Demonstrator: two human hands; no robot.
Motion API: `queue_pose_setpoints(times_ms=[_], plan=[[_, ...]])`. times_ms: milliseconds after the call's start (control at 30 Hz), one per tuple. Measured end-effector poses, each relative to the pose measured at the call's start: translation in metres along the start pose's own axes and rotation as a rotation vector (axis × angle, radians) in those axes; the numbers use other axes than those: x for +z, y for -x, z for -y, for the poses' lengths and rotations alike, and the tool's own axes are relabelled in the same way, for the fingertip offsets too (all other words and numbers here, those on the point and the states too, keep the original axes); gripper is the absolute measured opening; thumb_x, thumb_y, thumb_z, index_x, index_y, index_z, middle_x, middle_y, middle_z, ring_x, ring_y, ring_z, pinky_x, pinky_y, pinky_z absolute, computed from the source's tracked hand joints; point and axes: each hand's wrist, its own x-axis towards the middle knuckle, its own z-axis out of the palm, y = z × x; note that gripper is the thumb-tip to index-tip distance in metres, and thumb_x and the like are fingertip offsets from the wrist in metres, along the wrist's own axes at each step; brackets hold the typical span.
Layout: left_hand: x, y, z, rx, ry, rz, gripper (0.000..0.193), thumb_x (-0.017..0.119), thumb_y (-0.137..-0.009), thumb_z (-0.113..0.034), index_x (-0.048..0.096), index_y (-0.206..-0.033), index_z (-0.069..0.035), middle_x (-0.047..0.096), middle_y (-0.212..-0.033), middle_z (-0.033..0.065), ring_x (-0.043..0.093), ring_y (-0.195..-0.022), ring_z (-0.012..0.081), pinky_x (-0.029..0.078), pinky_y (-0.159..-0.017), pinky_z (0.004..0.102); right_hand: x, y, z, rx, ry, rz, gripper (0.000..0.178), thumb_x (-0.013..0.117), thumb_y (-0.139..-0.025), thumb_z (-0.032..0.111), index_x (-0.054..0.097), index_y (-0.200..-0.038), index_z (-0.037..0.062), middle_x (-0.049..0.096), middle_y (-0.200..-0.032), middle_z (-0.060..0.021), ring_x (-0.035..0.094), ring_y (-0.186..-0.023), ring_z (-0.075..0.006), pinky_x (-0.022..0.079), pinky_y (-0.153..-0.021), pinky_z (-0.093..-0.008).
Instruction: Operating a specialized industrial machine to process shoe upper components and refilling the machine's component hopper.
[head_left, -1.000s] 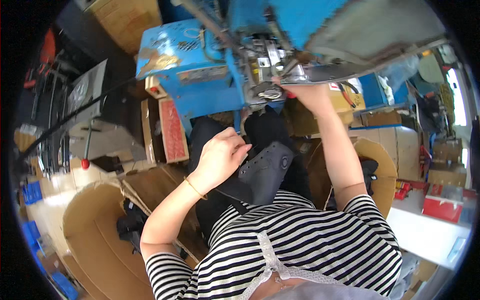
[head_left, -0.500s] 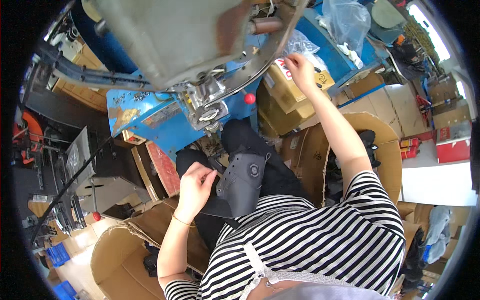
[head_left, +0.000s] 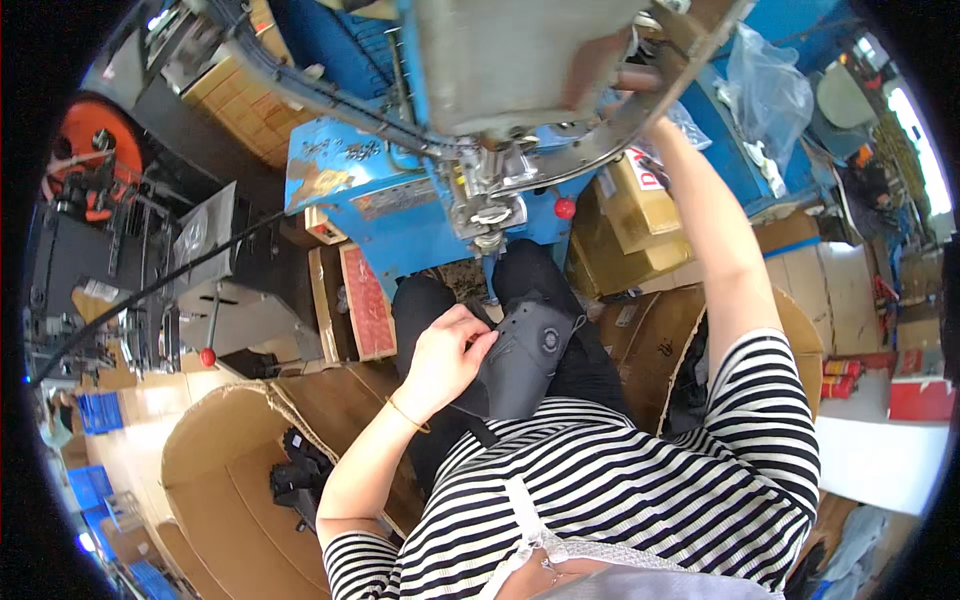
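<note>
A black piece [head_left: 525, 355], shaped like a shoe upper with a round emblem and small holes along one edge, rests on my lap. My left hand [head_left: 452, 358] is at its upper left edge, thumb and fingers brought together; what lies between them is too small to make out. My right arm stretches forward to the far right, beside a taped carton [head_left: 640, 205]. Of my right hand [head_left: 660, 132] only the back part shows; its fingers are hidden behind the curved metal rail [head_left: 630, 140] of the machine. The metal press head [head_left: 488, 212] stands just beyond my knees.
A red knob [head_left: 565, 208] juts out beside the press head. Small dark parts lie on the blue machine table [head_left: 320, 185]. Open cardboard boxes with black pieces stand left [head_left: 225, 450] and right [head_left: 650, 340] of me. A lever with a red ball [head_left: 207, 356] is at the left.
The view has shifted, so the scene sits farther right. My right hand has reached farther forward, behind the metal rail. My left hand stays by the black piece.
</note>
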Motion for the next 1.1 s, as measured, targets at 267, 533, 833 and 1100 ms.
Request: queue_pose_setpoints(times_ms=[267,533,833,1100], plan=[[-0.022,-0.004,0.021,-0.019,0.028,-0.060,0.012,0.072,-0.085,-0.009,0.071,-0.088,0.003,0.062,-0.084,0.0129,0.063,-0.072,0.0277,0.050,-0.065,0.0356,-0.056,0.170,0.121,0.180,-0.523,0.485,0.017,0.057,-0.095,0.014,0.066,-0.103,0.0023,0.064,-0.072,-0.0028,0.058,-0.061,-0.0107,0.046,-0.057,-0.0235],[-0.025,-0.027,0.017,0.062,0.069,-0.071,0.011,0.070,-0.086,-0.008,0.070,-0.088,0.002,0.062,-0.085,0.0116,0.063,-0.072,0.0277,0.050,-0.066,0.0356,-0.044,0.235,0.217,0.283,-0.460,0.694,0.035,0.047,-0.102,0.009,0.055,-0.135,0.0010,0.052,-0.064,0.0019,0.043,-0.049,-0.0062,0.035,-0.049,-0.0206],[-0.028,-0.026,0.027,0.066,0.036,-0.060,0.012,0.068,-0.086,-0.010,0.071,-0.088,0.001,0.062,-0.084,0.0128,0.063,-0.076,0.0317,0.051,-0.068,0.0386,-0.035,0.222,0.249,-0.245,0.197,0.500,0.034,0.057,-0.094,0.007,0.062,-0.127,-0.0007,0.067,-0.072,-0.0095,0.063,-0.060,-0.0196,0.050,-0.061,-0.0325],[-0.025,-0.024,0.029,0.053,0.051,-0.050,0.010,0.068,-0.085,-0.009,0.071,-0.088,0.001,0.062,-0.085,0.0127,0.064,-0.076,0.0317,0.052,-0.069,0.0387,-0.028,0.218,0.254,-0.522,0.426,0.369,0.037,0.063,-0.089,0.007,0.063,-0.125,0.0028,0.069,-0.085,-0.0157,0.067,-0.077,-0.0344,0.053,-0.070,-0.0422]])
